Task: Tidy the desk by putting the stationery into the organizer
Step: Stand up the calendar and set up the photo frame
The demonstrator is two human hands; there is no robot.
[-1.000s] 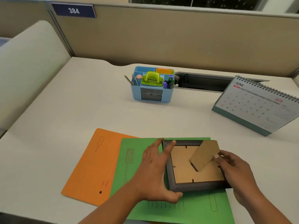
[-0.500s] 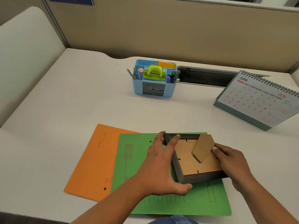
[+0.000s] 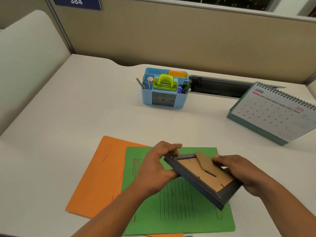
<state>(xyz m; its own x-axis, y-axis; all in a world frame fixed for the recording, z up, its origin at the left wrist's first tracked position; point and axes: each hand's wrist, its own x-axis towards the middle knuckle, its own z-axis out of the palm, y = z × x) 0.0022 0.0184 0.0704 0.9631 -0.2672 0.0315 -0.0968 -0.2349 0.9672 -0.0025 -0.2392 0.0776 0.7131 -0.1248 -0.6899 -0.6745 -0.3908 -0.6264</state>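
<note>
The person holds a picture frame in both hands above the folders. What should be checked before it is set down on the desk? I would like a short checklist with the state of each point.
1. Grip of the left hand on the picture frame, at its far corner: ok.
2. Grip of the right hand on its right side: ok.
3. Frame off the green folder, held tilted: ok.
4. The cardboard stand folded out far enough: cannot tell.
5. Bare desk between the folder and the organizer: ok.
6. Front of the frame undamaged: cannot tell, it faces down.
</note>
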